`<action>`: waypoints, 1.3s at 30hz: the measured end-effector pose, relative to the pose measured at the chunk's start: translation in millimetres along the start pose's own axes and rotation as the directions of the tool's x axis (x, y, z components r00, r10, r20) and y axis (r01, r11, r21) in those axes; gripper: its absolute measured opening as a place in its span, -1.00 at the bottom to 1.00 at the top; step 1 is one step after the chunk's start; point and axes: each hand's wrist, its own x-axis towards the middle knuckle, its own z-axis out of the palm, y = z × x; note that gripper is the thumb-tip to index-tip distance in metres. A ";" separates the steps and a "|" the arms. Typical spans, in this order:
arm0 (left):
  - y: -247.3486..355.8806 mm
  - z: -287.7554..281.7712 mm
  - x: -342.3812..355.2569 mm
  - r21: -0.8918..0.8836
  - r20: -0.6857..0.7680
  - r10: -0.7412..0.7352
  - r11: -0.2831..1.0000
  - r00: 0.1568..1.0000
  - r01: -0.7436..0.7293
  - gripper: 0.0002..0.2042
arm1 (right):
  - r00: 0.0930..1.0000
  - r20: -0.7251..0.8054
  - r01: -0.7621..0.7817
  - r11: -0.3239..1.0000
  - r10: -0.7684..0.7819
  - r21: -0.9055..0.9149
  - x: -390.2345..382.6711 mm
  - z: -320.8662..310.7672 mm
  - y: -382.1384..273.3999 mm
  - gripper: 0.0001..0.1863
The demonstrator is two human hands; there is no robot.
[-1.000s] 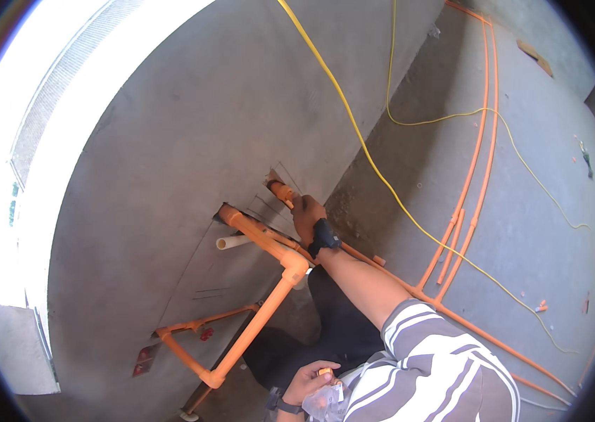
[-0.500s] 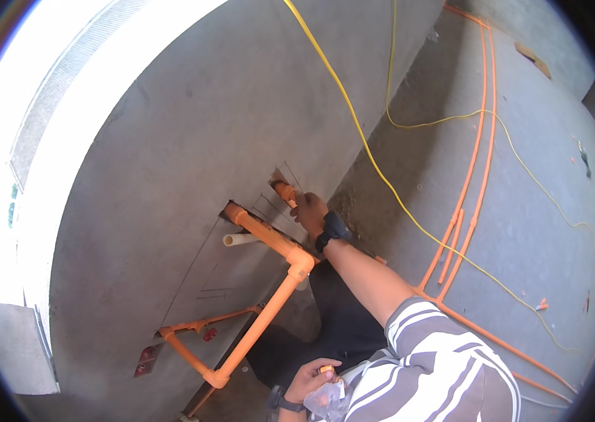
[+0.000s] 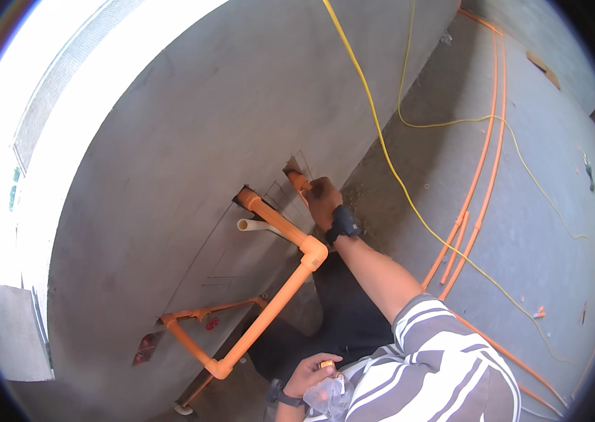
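My right hand [image 3: 323, 204], closed, has its fingers round the end of a short orange pipe [image 3: 300, 182] that comes out of a cut hole in the grey wall. Just left of it, a longer orange pipe [image 3: 275, 219] leaves another hole and meets an elbow fitting [image 3: 313, 253]. Low in front of my body, my left hand [image 3: 304, 374] is closed on a clear plastic bag [image 3: 328, 398], with a small orange fitting [image 3: 327, 364] at its fingertips. Part of the right fingers' grip is hidden behind the hand.
A white pipe stub [image 3: 251, 226] sticks out below the longer pipe. The orange frame bends at a lower elbow [image 3: 220, 368] near the wall. A yellow cable [image 3: 383, 141] hangs across the wall and floor. Long orange pipes [image 3: 492, 148] run along the floor at right.
The whole view has shifted, so the wall and pipes appear slightly farther right and higher. My right hand stays at the short pipe; my left hand keeps its hold.
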 end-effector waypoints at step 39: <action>3.0 -11.3 -4.4 0.069 -0.022 -0.008 0.998 1.000 0.010 -0.71 | 0.860 0.331 -0.451 0.882 0.389 0.134 10.6 8.1 18.0 -0.38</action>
